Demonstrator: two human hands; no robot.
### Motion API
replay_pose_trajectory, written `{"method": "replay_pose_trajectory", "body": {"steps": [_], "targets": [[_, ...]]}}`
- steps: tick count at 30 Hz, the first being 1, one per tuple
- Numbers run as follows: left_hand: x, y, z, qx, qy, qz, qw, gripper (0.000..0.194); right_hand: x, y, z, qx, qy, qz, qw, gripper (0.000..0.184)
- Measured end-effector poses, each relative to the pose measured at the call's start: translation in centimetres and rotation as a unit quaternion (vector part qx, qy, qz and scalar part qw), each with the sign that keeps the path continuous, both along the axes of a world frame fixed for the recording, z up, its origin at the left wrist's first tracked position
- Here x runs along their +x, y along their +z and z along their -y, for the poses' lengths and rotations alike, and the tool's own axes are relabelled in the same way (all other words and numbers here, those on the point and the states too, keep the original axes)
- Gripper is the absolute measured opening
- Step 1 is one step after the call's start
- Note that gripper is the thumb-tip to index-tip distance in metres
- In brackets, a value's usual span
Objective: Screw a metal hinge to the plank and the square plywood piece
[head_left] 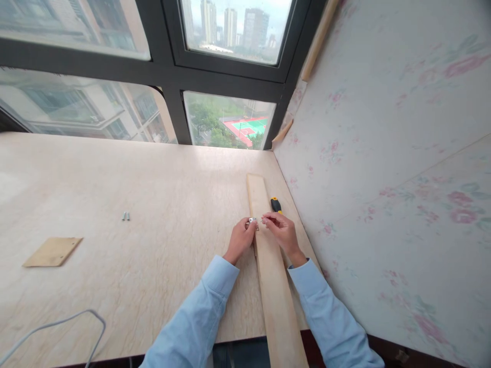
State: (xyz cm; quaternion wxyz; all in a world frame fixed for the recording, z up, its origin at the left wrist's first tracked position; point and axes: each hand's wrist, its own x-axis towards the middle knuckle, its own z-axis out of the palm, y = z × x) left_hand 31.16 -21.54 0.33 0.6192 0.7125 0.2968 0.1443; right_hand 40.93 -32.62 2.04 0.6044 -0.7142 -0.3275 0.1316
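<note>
A long pale wooden board runs from the front edge of the counter toward the window. At its left edge, my left hand is closed on a small shiny metal bracket, holding it against the wood. My fingers hide part of the bracket, so its exact shape is unclear. Just right of it, my right hand hovers over the board with fingertips pinched on a tiny thin piece that looks like a screw. Beyond that hand lies a black and yellow screwdriver handle, its lower part hidden.
Two small screws lie on the marbled counter to the left. Farther left is a flat brown piece with small holes. A grey cable loops at the front left. The flowered wall borders the right side; windows stand behind.
</note>
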Motion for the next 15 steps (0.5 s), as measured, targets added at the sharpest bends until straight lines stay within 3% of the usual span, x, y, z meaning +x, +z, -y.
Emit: {"method": "replay_pose_trajectory", "body": {"steps": [7,15], "targets": [[0.12,-0.54,-0.15,-0.054,0.001,0.017,0.998,0.028,0.03,-0.28,0.7,-0.012,0.04,0.107,0.993,0.015],[0.09,-0.59,-0.12,-0.109,-0.01,0.023,0.994,0.028,-0.09,-0.22,0.72,0.015,0.075,0.147,0.986,0.014]]}}
